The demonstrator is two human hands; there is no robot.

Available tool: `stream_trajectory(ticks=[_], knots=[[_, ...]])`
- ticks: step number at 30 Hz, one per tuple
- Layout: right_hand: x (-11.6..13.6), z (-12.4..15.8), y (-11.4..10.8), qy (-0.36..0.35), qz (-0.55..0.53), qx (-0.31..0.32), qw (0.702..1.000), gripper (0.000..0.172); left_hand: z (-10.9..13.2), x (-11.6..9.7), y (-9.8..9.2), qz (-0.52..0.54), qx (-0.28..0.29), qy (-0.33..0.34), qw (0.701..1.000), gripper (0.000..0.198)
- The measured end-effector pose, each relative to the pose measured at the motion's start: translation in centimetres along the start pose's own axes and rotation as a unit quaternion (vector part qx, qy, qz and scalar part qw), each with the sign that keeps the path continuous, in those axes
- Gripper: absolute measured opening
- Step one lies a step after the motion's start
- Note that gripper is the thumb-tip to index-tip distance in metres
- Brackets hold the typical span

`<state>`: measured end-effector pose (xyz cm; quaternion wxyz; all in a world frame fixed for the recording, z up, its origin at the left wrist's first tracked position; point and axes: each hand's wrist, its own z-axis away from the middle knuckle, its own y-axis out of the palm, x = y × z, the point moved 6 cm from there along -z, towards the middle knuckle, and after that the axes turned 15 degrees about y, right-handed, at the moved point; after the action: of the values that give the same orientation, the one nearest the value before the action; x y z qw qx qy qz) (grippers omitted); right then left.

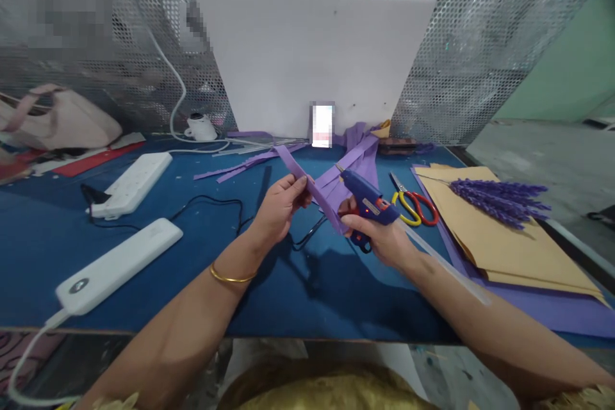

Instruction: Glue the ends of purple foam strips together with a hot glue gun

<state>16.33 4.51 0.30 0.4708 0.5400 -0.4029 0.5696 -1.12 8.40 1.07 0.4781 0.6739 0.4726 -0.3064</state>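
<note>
My left hand pinches a purple paper strip between thumb and fingers, its upper end sticking out past the hand. The strip's lower end reaches my right hand, whose fingertips touch it. That same hand is closed around a blue hot glue gun with a small red light lit on its side. The gun's nozzle points up and to the left, and a clear glue stick trails from its back. Behind both hands lies a pile of purple paper strips.
Scissors with yellow and red handles lie right of the gun. Further right, purple flower sprigs rest on folded tan paper. A white power bank-like block and a power strip sit left. A lit phone leans against a white board.
</note>
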Motion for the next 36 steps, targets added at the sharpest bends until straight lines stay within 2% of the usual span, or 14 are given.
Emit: stream_trajectory(ticks=[4,9,15,22,29,31,33,36], knots=[[-0.1,0.1,0.4,0.010,0.004,-0.014,1.000,0.028,0.2,0.0,0.2,-0.018,0.001,0.007,1.000,0.030],[-0.1,0.2,0.4,-0.019,-0.005,-0.030,0.999,0.021,0.5,0.5,0.5,-0.024,0.015,-0.003,1.000,0.035],[-0.1,0.1,-0.4,-0.058,0.050,-0.104,0.992,0.016,1.6,1.9,1.4,-0.051,0.089,-0.069,0.992,0.029],[0.2,0.1,-0.4,-0.062,0.046,-0.097,0.992,0.015,1.5,1.1,1.8,-0.019,0.081,-0.051,0.995,0.026],[0.3,0.1,-0.4,-0.089,0.038,-0.093,0.991,0.017,1.9,1.6,1.9,-0.041,0.112,-0.088,0.989,0.028],[0.5,0.2,-0.7,-0.099,0.054,-0.100,0.989,0.016,1.7,1.4,1.6,-0.043,0.092,-0.085,0.991,0.029],[1.3,0.6,-1.2,-0.123,0.081,-0.125,0.981,0.016,1.3,0.9,1.0,-0.035,0.046,-0.066,0.996,0.030],[3.0,1.6,-1.8,-0.193,0.157,-0.162,0.955,0.013,0.4,0.0,0.0,-0.017,-0.025,-0.028,0.999,0.033]])
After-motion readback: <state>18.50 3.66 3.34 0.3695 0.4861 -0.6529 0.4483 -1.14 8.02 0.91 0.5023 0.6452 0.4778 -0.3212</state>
